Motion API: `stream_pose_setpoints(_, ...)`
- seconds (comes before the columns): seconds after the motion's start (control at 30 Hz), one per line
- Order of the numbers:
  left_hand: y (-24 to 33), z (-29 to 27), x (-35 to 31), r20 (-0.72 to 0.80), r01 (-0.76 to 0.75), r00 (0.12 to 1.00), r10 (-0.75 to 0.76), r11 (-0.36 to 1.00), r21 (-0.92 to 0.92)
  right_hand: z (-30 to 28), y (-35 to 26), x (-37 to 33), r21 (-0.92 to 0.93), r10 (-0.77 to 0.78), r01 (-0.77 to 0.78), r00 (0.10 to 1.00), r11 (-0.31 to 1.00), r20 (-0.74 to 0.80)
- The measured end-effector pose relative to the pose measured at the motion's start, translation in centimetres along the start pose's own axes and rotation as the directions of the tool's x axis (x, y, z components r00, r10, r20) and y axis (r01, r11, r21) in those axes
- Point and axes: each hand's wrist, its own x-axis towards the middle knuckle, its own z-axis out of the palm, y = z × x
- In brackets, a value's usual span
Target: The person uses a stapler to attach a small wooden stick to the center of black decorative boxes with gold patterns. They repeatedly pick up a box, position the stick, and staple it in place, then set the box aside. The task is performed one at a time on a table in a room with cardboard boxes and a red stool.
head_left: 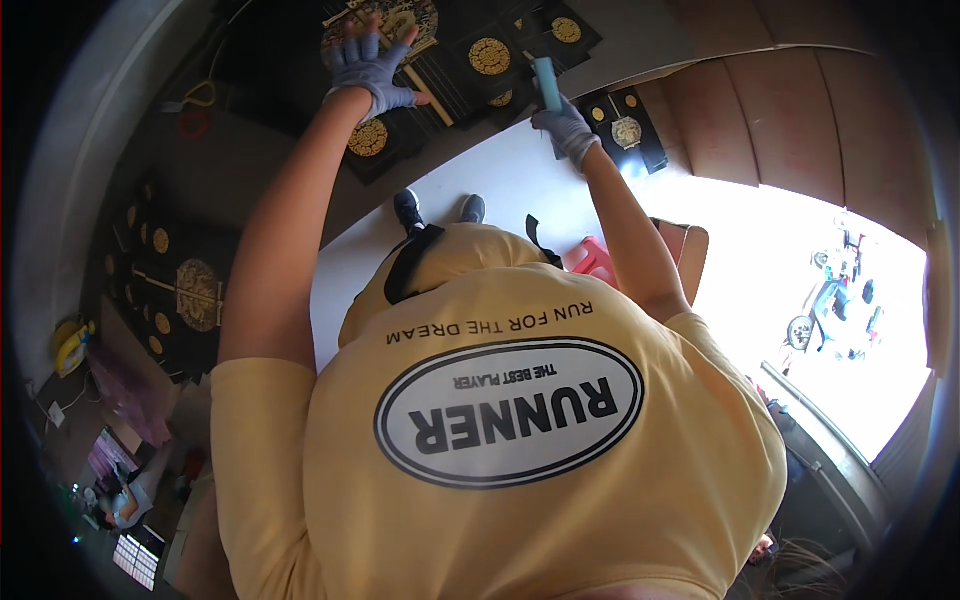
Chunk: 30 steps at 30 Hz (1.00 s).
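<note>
A black panel with gold round medallions and gold strips lies in front of me at the top of the view. My left hand, in a grey glove with bare fingertips, rests on it with fingers spread, next to a long gold strip. To the right, my right hand, gloved the same way, is closed round a light-blue handled tool. A thin tip seems to point from it toward the panel's edge; its exact kind is not clear.
Another black-and-gold panel is just beyond my right hand, and more such pieces lie at the left. Brown boards line the right side. A pink stool-like object stands by my right side. Bikes show outside the bright opening.
</note>
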Motion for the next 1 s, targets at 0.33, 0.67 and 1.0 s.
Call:
stream_pose_setpoints(0.33, 0.6, -1.2, -0.4, 0.033, 0.028, 0.999, -0.031, 0.997, 0.074, 2.5, -1.4, -0.2, -0.584, 0.053, -0.048, 0.999, 0.810, -0.009)
stream_pose_setpoints(0.67, 3.6, 0.4, 0.2, -0.057, 0.067, 0.996, -0.071, 0.996, -0.063, 0.3, -0.4, -0.1, -0.190, 0.066, -0.030, 0.980, 0.981, 0.188)
stream_pose_setpoints(1.0, 3.5, -0.9, -0.4, -0.011, -0.019, 1.000, 0.017, 0.967, -0.254, 12.2, 2.7, -5.6, -0.273, 0.142, -0.022, 0.892, 0.962, 0.429)
